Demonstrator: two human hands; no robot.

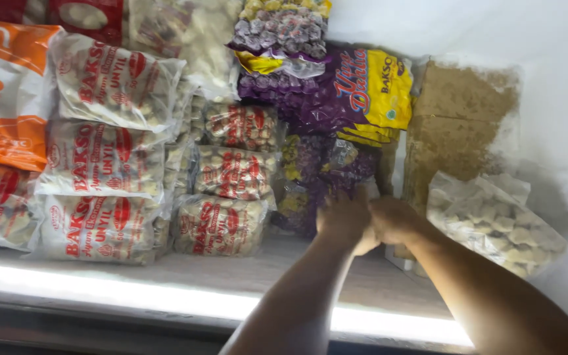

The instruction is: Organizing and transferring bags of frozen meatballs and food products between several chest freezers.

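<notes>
Both my arms reach down into a chest freezer. My left hand (344, 220) and my right hand (394, 220) meet side by side, fingers closed on the lower edge of a purple and yellow bag of frozen balls (327, 167). A larger purple and yellow bag (356, 92) lies just above it. Part of the gripped bag is hidden behind my hands.
Clear bags with red print (103, 158) fill the left and middle of the freezer. Orange and white bags (4, 98) lie far left. A clear bag of pale pieces (494, 220) and brown breaded slabs (458, 125) rest at right by the frosted wall (553, 79). The freezer rim (133, 296) runs along the front.
</notes>
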